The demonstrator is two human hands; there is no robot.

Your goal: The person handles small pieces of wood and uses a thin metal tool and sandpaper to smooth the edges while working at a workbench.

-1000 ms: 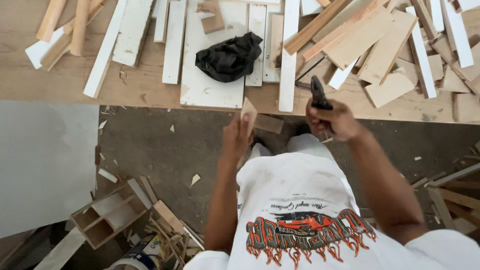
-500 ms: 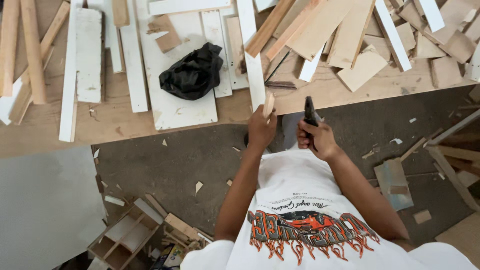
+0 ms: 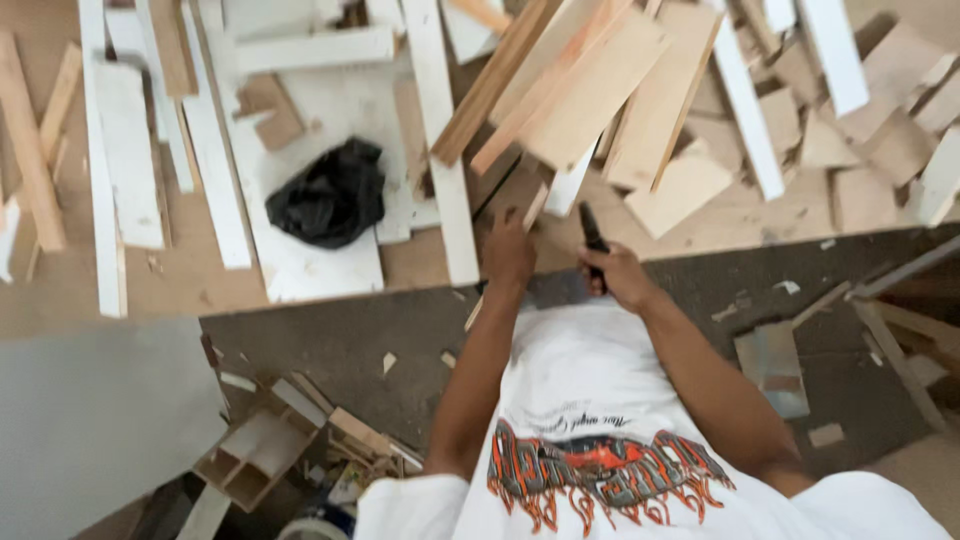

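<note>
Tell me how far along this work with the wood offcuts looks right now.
Looks done: chips and scraps litter the floor, and a small wooden box frame sits there assembled. In hand: the left hand holds a small wood piece, the right hand grips a dark tool, type unclear through blur. Left: many loose boards and white strips heaped on the workbench.

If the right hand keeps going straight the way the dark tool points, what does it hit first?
Likely the short white wooden offcut just beyond the dark tool in the right hand, lying among the scraps on the plywood workbench; blur and depth leave this uncertain.
</note>
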